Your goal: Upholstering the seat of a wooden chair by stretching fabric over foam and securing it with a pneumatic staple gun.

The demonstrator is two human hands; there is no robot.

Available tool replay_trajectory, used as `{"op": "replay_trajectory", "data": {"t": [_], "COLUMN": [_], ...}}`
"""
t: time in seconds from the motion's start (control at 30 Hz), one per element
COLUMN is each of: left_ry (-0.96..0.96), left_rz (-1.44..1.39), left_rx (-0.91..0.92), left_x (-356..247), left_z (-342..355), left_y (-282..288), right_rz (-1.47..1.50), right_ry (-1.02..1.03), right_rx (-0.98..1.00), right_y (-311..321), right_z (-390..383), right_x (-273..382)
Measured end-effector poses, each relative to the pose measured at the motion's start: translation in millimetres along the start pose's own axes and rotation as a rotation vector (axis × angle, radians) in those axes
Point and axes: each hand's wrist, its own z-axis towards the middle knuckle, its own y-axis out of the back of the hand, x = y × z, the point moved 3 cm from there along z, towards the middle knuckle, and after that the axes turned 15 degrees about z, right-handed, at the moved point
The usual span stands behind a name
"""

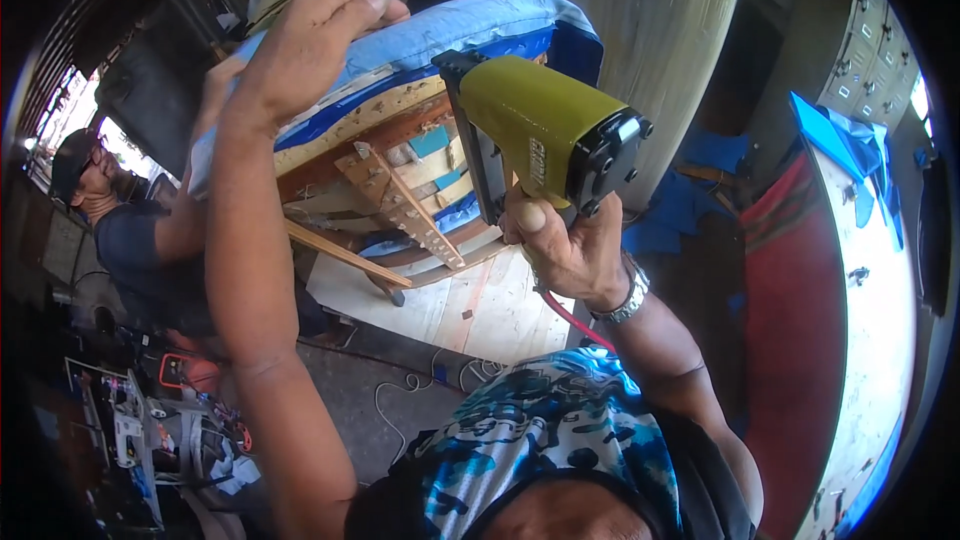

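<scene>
Bright light burns out the opening (62, 105) at far left; glare whitens the panel (885, 270) at right. My hands (575, 248) register sharply; the floor (345, 395) is dim. Fisheye distortion bows the periphery; black vignetting masks the corners.

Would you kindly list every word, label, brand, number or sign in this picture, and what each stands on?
Olive-green power tool in the right hand: lettering on its handle, which I won't copy out.
Grey cabinet: small pale labels on its front, too small to read.
Patterned shirt: I cannot tell whether its markings include letters.
</scene>
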Motion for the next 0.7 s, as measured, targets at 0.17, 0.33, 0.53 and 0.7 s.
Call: {"op": "replay_trajectory", "data": {"t": [0.17, 0.33, 0.53, 0.7], "left_ry": [-0.018, -0.018, 0.004, -0.016], "left_rz": [0.022, 0.021, 0.013, -0.061], "left_rx": [-0.037, -0.073, -0.066, -0.017], "left_x": [-0.8, 1.7, -0.4, -4.5], "left_z": [0.3, -1.6, -3.2, -5.4], "left_y": [-0.5, -1.1, -0.5, -1.1], "right_rz": [0.008, 0.012, -0.035, -0.058], "right_ry": [0.005, 0.019, 0.065, 0.076], "right_rx": [0.028, 0.004, 0.025, 0.029], "right_y": [-9.9, -15.6, -17.6, -18.2], "right_z": [-0.7, 2.7, 1.4, 0.3], "right_x": [-1.6, -9.4, -21.2, -22.3]}}
